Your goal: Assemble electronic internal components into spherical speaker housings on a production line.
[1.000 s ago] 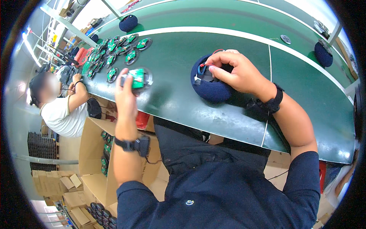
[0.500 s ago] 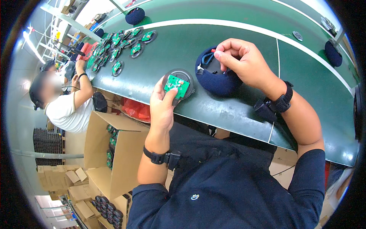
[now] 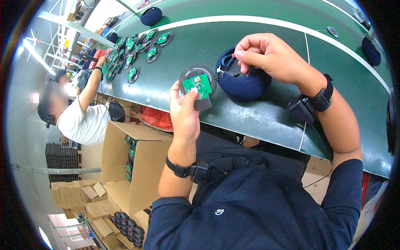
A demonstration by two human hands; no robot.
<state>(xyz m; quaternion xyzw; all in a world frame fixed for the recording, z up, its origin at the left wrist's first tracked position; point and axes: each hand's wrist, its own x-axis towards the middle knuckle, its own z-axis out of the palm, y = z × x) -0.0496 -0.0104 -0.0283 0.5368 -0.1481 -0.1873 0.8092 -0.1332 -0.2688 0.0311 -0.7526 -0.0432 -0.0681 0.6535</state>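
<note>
Your left hand [image 3: 186, 110] grips a black disc [image 3: 186, 74], thumb pressed on its green circuit board [image 3: 201, 84]; your right hand [image 3: 266, 56] pinches a small red tip [image 3: 233, 55] over the navy fabric shell [image 3: 245, 88]. The shell sits on the counter just beside the disc, its hollow side uncovered, blue loop [image 3: 227, 61] poking out. So, progress: the board is already on its disc, but disc and shell are apart, and no wire visibly links them. Farther along the dark green counter [image 3: 266, 121], a cluster of similar board-topped discs [image 3: 129, 50] lies to your left, and another navy shell [image 3: 151, 16] stands beyond the white line. Below, there's a cardboard carton [image 3: 152, 171] with more boards; past it, a co-worker in white [image 3: 85, 123] reaches toward the counter.
</note>
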